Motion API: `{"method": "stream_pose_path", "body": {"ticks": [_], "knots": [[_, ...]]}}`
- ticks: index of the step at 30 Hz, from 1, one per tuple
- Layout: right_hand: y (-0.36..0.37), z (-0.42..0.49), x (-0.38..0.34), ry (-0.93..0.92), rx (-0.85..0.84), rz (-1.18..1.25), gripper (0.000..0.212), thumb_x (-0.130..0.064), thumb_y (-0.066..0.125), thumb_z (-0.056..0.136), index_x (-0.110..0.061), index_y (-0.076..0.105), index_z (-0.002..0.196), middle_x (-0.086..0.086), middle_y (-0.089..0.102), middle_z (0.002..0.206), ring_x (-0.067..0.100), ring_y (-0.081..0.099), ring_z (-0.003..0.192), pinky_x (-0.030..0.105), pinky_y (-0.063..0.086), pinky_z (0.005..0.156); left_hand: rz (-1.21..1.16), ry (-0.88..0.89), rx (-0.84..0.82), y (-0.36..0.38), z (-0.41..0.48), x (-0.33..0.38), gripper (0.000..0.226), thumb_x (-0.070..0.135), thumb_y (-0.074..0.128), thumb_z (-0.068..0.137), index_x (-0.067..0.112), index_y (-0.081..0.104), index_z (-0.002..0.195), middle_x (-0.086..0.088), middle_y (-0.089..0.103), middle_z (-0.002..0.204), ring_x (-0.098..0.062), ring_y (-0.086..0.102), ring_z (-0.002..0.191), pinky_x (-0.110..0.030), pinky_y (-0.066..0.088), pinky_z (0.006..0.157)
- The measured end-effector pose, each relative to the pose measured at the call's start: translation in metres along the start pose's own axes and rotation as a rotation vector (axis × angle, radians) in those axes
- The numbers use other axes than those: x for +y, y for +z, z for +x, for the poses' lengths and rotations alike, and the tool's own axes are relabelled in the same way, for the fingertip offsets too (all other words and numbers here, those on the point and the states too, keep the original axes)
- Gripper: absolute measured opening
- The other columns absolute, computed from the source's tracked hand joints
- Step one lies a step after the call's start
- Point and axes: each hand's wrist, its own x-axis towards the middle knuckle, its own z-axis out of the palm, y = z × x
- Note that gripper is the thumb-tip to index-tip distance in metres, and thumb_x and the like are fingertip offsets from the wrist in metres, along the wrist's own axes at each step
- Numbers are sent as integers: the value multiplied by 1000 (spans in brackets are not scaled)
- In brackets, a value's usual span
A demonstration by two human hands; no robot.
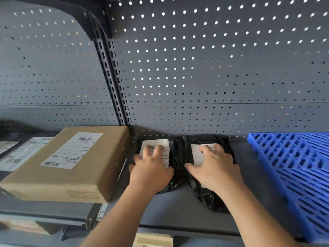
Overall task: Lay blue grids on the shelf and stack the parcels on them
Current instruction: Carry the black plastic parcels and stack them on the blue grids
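Observation:
Two black plastic parcels with white labels lie side by side on the grey shelf [249, 184]. My left hand [151, 168] grips the left black parcel [175, 168], fingers spread over its label. My right hand [215, 168] grips the right black parcel [208, 198] the same way. A blue plastic grid [293, 168] lies flat on the shelf to the right of both parcels, apart from them. Both parcels rest directly on the bare shelf, close to the back wall.
A brown cardboard box [71, 164] with white labels sits on the neighbouring shelf at left, with flat labelled parcels [16, 154] beyond it. A grey perforated back panel [213, 77] rises behind. A slotted upright post [115, 86] divides the two bays.

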Motion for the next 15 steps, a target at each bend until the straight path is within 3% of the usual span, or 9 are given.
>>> {"method": "stream_pose_path", "body": {"ticks": [3, 8, 15], "knots": [[1, -4, -1, -20, -2, -33, 73, -66, 53, 77, -29, 38, 138, 3, 32, 145, 33, 44, 117, 46, 42, 91, -1, -14, 7, 0, -9, 3, 70, 55, 52, 86, 37, 25, 147, 1, 24, 156, -39, 38, 125, -52, 36, 101], [7, -10, 3, -64, 33, -120, 75, -69, 54, 78, -29, 32, 138, 9, 29, 151, 38, 43, 119, 48, 40, 91, -24, -40, 24, 2, -24, 4, 70, 55, 52, 85, 39, 25, 147, 3, 23, 156, -38, 37, 127, -54, 34, 104], [-7, -30, 0, -62, 49, 14, 63, -60, 58, 78, -36, 38, 132, 3, 33, 146, 36, 44, 116, 47, 40, 92, -62, -4, 89, -3, -45, -4, 68, 55, 53, 86, 40, 28, 147, 4, 25, 157, -38, 36, 131, -55, 35, 106]]}}
